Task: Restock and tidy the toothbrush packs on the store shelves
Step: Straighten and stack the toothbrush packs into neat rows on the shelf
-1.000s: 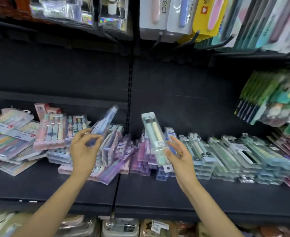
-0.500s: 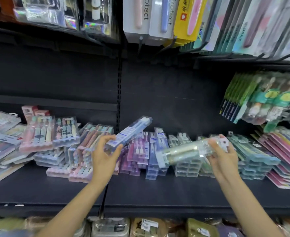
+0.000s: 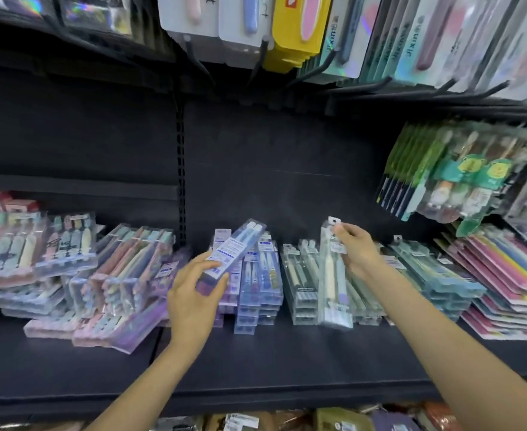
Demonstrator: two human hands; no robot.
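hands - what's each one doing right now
Left hand: holding a blue toothbrush pack.
Right hand: holding a clear toothbrush pack upright.

Shelf unit: a matt black metal store shelf (image 3: 287, 359) spans the view, its flat deck running left to right.
Back panel: a dark, plain black back panel (image 3: 271, 157) rises behind the shelf.
Upright: a slotted black metal upright (image 3: 180, 169) divides the back panel, left of centre.
Hooks: black metal peg hooks (image 3: 377, 84) jut out above the shelf.
Light: even, from above; the shelf's deck shows a dull sheen.
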